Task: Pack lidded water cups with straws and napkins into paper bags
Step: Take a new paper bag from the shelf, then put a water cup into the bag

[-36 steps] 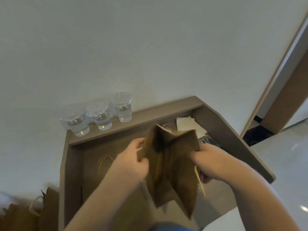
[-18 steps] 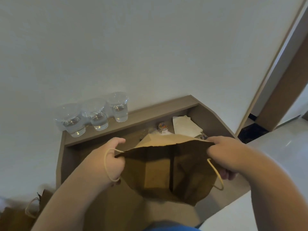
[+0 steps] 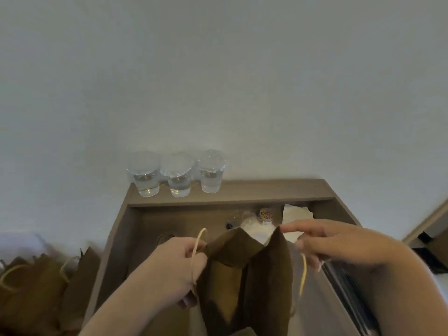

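Paper bag: brown, held upright between both hands over the recessed desk surface; mouth partly spread, side folds turned inward.
Left hand: fingers curled round the bag's left rim; a pale twine handle loops across it.
Right hand: thumb and forefinger pinch the right rim's top corner; second handle hangs below.
Lidded water cups: left cup, middle cup and right cup, clear, in a close row on the back ledge against the wall, well apart from the bag.
Napkins: white stack in the recess behind the bag, just right of a small bottle.
Other bags: brown heap at lower left, beside the desk.
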Available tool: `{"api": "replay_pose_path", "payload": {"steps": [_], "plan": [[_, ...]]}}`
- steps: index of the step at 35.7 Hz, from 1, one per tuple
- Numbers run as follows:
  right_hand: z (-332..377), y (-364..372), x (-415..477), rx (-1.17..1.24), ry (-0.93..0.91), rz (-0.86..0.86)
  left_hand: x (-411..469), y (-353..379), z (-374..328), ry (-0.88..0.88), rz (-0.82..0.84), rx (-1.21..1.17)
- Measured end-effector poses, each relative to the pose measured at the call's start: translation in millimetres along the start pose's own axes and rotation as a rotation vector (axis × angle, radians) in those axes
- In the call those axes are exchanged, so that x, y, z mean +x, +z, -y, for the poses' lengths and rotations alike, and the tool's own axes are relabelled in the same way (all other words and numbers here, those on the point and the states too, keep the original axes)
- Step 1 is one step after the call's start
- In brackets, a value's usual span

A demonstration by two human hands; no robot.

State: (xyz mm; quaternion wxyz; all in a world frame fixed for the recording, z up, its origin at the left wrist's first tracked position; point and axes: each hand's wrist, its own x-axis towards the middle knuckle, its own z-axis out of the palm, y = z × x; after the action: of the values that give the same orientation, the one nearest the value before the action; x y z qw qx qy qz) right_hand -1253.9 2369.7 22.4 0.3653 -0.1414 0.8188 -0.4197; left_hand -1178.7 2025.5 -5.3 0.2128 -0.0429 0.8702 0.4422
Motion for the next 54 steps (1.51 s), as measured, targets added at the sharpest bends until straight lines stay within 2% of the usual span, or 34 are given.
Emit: {"api": "replay_pose_path", "payload": {"steps": [3, 6, 8, 12, 17, 21, 26, 33, 41, 46, 54], "plan": [[17, -41, 18, 0.056, -0.094, -0.104, 1, 0, -3, -0.074, -0.086, -0.078], [42, -66, 62, -0.089, -0.123, -0.454, 2, 2, -5, -0.146, -0.14, -0.124], [61, -66, 99, -0.159, -0.139, -0.598, 0, 6, -7, -0.197, -0.158, -0.162], [99, -54, 175, -0.322, -0.162, -0.519, -3, 13, -12, -0.271, -0.225, -0.229], [126, -40, 246, -0.409, -0.125, -0.445, -9, 18, -17, -0.34, -0.337, -0.273], [133, -29, 271, -0.43, -0.166, -0.495, -10, 18, -14, -0.39, -0.389, -0.333], [138, -23, 276, -0.507, -0.135, -0.442, -9, 15, -5, -0.405, -0.405, -0.35], [152, -36, 214, -0.604, -0.062, -0.378, 4, 12, -19, -0.396, -0.366, -0.367], [184, -38, 44, -0.674, -0.284, -0.385, 35, 25, -38, -0.256, -0.28, -0.338], [156, -17, 5, -0.795, -0.156, -0.325, 54, 40, -48, -0.157, -0.217, -0.299], [82, 9, 26, -0.998, 0.04, -0.168, 70, 65, -48, -0.138, -0.036, -0.291]]}}
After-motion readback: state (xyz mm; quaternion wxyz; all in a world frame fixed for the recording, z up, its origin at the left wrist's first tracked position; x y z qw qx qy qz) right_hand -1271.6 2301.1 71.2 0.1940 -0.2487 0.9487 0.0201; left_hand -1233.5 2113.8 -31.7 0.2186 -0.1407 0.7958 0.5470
